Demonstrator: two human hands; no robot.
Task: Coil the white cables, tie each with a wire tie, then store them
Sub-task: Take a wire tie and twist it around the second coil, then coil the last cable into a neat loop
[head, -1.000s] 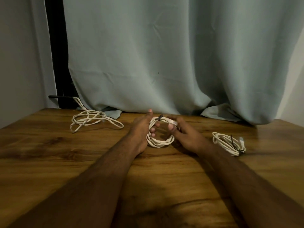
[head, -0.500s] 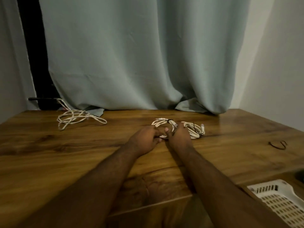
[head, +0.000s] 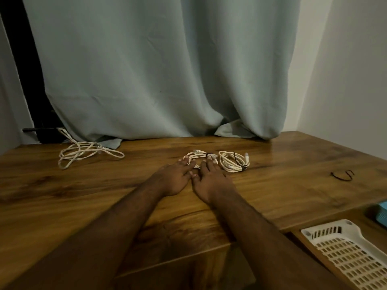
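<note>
Cables: two tied, one loose, none stored

Fingertips of the left hand (head: 173,180) lie stretched over the near edge of the middle coil (head: 199,159); fingers look straight and flat, pressing or touching, not curled round it. Right hand (head: 210,181) the same: fingers extended, tips on the coil's right side. Neither hand grips anything that I can make out.

Middle coil lies on the table (head: 83,206), a dark wire tie (head: 208,155) across its far side. Judged tied. Just beside it to the right, nearly touching, a second coil (head: 233,164) with its own dark tie. Also done.

Well off to the left, near the curtain (head: 146,70), a third cable (head: 83,152) sprawls in loose loops, untied. A spare tie (head: 343,175) lies far right on the table.

White basket (head: 345,248) at lower right, on a lower surface, shows no cable inside. Storing not begun.

Against half a second ago: hands were bunched over the coil, fingers curled; now they are spread flat. View has swung right, and more of the basket shows. A second ago the coil was held up between both hands, well apart from the second coil.
</note>
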